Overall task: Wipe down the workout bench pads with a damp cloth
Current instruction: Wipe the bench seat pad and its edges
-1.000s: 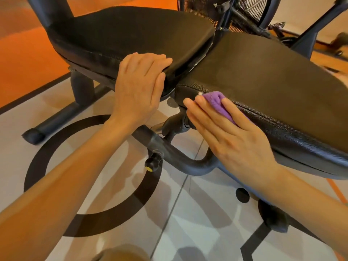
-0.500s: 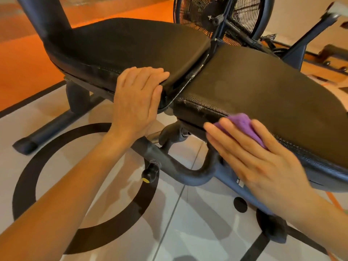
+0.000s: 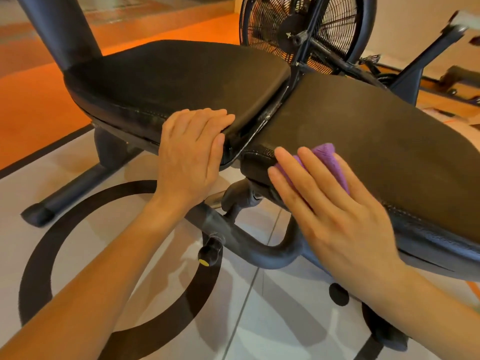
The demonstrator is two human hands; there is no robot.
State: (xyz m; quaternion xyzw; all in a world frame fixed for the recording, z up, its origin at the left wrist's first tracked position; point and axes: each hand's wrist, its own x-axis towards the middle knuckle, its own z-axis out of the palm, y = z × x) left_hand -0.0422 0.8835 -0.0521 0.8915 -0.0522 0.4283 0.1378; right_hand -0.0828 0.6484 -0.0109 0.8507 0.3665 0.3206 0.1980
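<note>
The bench has two black pads: a seat pad point(image 3: 171, 81) on the left and a longer back pad point(image 3: 376, 141) on the right, with a narrow gap between them. My left hand point(image 3: 191, 154) rests flat on the near corner of the seat pad, fingers straight. My right hand point(image 3: 335, 206) presses a purple cloth point(image 3: 328, 158) against the near side edge of the back pad, close to its left end. Most of the cloth is hidden under my fingers.
The bench's dark metal frame point(image 3: 246, 242) curves below the pads, with a black knob point(image 3: 210, 252) hanging from it. A foot bar point(image 3: 78, 188) stands on the pale floor with a black ring mark. An air bike fan point(image 3: 301, 29) stands behind the bench.
My right hand slid the cloth right along the back pad's edge, then back left toward the gap. My left hand stayed on the seat pad corner. The camera view shifted.
</note>
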